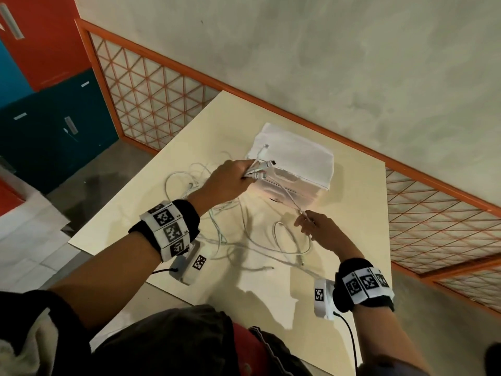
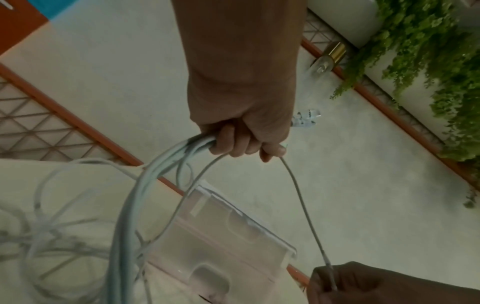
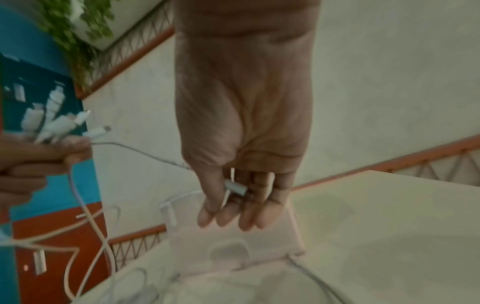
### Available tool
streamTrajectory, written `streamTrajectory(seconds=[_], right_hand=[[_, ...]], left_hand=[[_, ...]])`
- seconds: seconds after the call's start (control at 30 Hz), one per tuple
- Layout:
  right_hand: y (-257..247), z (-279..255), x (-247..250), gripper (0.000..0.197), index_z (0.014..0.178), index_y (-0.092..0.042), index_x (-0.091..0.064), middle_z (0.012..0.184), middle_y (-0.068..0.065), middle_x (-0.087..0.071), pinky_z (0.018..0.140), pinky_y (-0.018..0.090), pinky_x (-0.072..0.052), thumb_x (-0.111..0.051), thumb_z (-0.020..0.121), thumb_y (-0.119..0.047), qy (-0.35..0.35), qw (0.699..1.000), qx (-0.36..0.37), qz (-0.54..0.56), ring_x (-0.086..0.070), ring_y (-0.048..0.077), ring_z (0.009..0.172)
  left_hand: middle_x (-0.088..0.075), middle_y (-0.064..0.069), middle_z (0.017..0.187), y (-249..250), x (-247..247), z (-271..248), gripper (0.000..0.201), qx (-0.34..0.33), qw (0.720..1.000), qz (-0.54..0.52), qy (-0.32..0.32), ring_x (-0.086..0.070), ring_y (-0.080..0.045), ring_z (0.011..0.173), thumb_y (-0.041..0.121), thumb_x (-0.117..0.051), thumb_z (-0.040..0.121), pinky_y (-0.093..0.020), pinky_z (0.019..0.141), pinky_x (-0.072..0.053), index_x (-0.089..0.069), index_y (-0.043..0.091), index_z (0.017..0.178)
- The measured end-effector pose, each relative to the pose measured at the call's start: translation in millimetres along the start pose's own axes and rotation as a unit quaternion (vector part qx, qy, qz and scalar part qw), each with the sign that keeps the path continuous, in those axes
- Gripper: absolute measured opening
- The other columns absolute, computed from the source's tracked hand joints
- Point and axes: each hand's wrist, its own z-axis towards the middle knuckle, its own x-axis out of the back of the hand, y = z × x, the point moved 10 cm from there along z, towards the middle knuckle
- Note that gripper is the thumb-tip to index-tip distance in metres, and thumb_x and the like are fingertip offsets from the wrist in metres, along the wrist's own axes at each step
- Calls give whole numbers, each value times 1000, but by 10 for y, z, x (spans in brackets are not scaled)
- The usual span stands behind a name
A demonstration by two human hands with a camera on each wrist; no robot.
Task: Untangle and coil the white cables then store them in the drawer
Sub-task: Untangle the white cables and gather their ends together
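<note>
My left hand [image 1: 226, 178] clamps the bundled white cables [image 1: 260, 169]; right hand [image 1: 315, 223] pinches one plug [image 3: 235, 187] (drawer unit [image 1: 295, 169] waits). I'd draw slowly, avoiding knots.

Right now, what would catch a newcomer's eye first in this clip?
The left hand, raised over the table, grips a bundle of white cables with the plugs fanning out above its grip. The right hand pinches one cable's end, just in front of the translucent drawer unit.
</note>
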Motion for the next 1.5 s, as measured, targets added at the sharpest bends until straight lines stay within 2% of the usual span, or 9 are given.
streamTrajectory(seconds=[0.13, 0.3, 0.47, 0.53, 0.73, 0.87, 0.97, 1.27, 1.5], right_hand=[[176, 15, 16, 8, 91, -17, -56, 79, 2, -58, 55, 21, -41, -52, 94, -11, 75, 992, -45, 92, -54, 21, 74], [330, 42, -118, 32, 95, -13, -44, 92, 6, -54, 49, 12, -41, -73, 81, -16, 122, 987, -77, 67, -52, 18, 68], [95, -115, -987, 19, 71, -18, -61, 67, -6, -61, 51, 6, -42, -74, 78, -6, -129, 991, -24, 11, -57, -9, 51], [30, -210, -1295, 25, 69, -22, -61, 68, -7, -62, 59, 10, -45, -78, 72, -5, -198, 980, -7, -13, -59, -7, 58], [89, -269, -1549, 36, 65, -27, -50, 68, -6, -59, 66, 28, -53, -75, 69, -1, -216, 967, -2, -135, -67, 24, 75], [-150, -246, -1338, 22, 71, -21, -58, 66, -11, -57, 62, 12, -47, -67, 76, -1, -221, 966, 12, -131, -60, 3, 59], [-445, -245, -1004, 8, 85, -7, -69, 70, 1, -65, 51, 16, -51, -64, 83, -1, -233, 971, -1, -50, -62, -3, 49], [-1545, -301, 526, 25, 93, 2, -62, 72, 9, -63, 60, 13, -46, -77, 75, -5, 80, 965, 140, 207, -57, 9, 59], [-1530, -328, 556, 40, 107, -11, -61, 82, 7, -58, 70, 31, -51, -80, 71, -7, 148, 947, 121, 258, -63, 21, 70]], left_hand=[[-67, -17, 87, -151, -114, -50, 9, 34, 997, 57, -35, -59, -40, 86, 22, -53, 91, -32, 62, -35, -59, 15, 92], [-66, -17, 100, -479, -140, -140, 24, 100, 985, 137, -8, -60, -40, 97, 33, -52, 91, -39, 72, -44, -60, 11, 98], [-63, -16, 114, -740, -235, -244, 35, 155, 972, 171, -41, -58, -38, 108, 39, -54, 91, -39, 83, -45, -58, 8, 108], [-64, -17, 112, -755, -291, -267, 37, 157, 970, 174, -68, -58, -36, 108, 40, -58, 89, -38, 81, -45, -59, 7, 105], [-63, -7, 96, -624, -374, -250, 43, 107, 987, 51, -106, -59, -32, 96, 33, -70, 80, -32, 74, -43, -52, 8, 110], [-45, 8, 71, -421, -333, -241, 28, 65, 988, -75, -115, -47, -18, 74, 34, -66, 85, -24, 58, -33, -45, 15, 91], [-36, 7, 68, -261, -306, -260, 23, 43, 976, -162, -140, -37, -9, 62, 32, -59, 91, -16, 55, -31, -42, 24, 77], [-35, 5, 64, 83, -344, -318, 27, 23, 942, -296, -156, -30, -8, 57, 27, -33, 102, -21, 55, -28, -50, 19, 82], [-59, 14, 83, 196, -375, -404, 32, -2, 923, -327, -203, -35, -5, 60, 29, -31, 102, -15, 58, -32, -61, 19, 100]])
